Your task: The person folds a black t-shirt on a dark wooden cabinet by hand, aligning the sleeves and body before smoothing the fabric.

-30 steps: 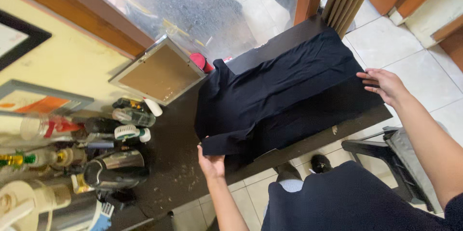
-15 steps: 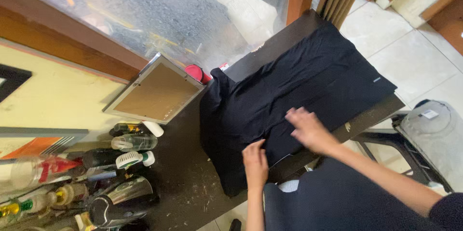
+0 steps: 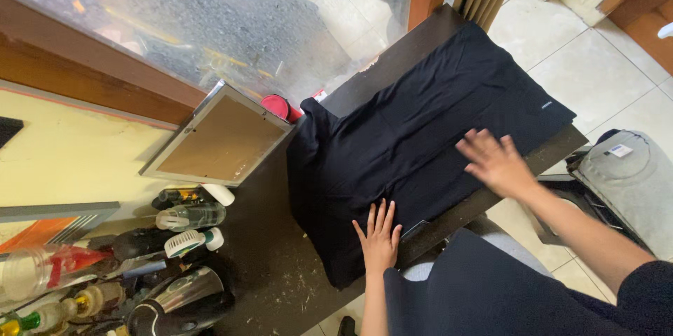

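A black garment lies spread flat on a dark wooden table, folded lengthwise. My left hand rests flat on its near edge, fingers apart and palm down. My right hand lies open on the cloth further right, blurred as it moves across the fabric. Neither hand holds anything.
A framed board leans against the window at the table's left. A red cap sits behind the garment. Bottles and a metal kettle crowd the lower left. A grey bag rests on a chair at right. Tiled floor lies beyond.
My right hand slid rightward across the garment, from its middle toward the right side. My left hand moved slightly right along the near edge and spread flat.
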